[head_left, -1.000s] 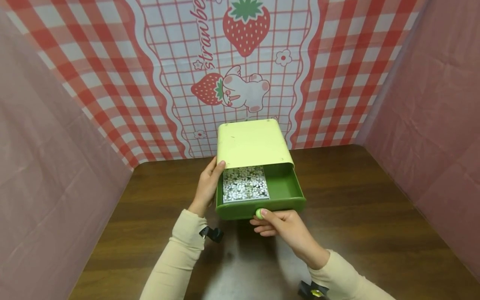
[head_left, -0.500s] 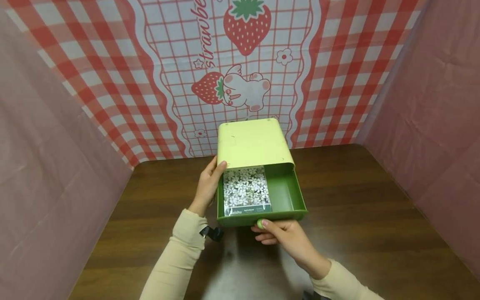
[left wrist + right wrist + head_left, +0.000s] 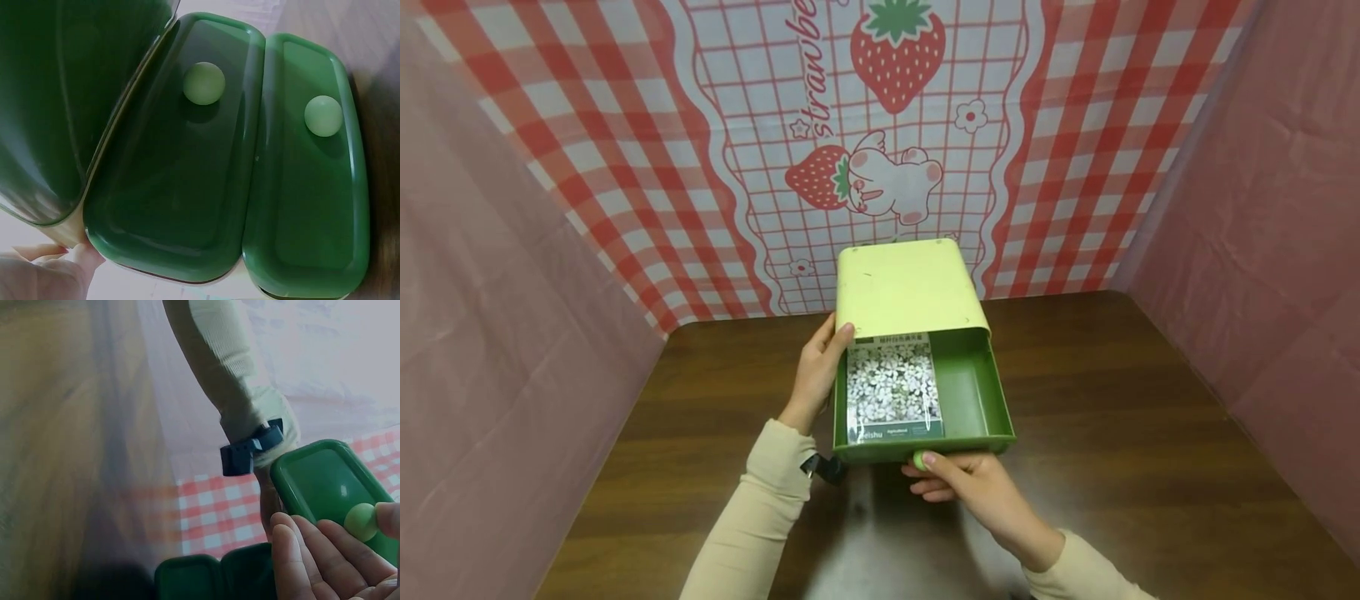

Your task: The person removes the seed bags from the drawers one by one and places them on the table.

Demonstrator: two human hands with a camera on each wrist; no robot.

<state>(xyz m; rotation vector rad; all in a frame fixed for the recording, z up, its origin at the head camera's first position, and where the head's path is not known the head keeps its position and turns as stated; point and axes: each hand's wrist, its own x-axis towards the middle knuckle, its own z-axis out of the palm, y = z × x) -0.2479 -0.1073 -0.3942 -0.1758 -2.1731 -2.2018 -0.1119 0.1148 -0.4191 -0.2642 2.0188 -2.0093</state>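
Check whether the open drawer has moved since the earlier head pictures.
Yes: the drawer has slid farther out of the yellow casing, toward the person, with the right hand pinching its knob.

The drawer (image 3: pixel 966 393) looks like glossy plastic, its knob (image 3: pixel 360 523) smooth plastic; the casing (image 3: pixel 912 287) is smooth, the packet (image 3: pixel 893 390) shiny like film. The wood-grain desk (image 3: pixel 1120 417) has a sheen; the backdrop (image 3: pixel 970 167) is matt cloth.
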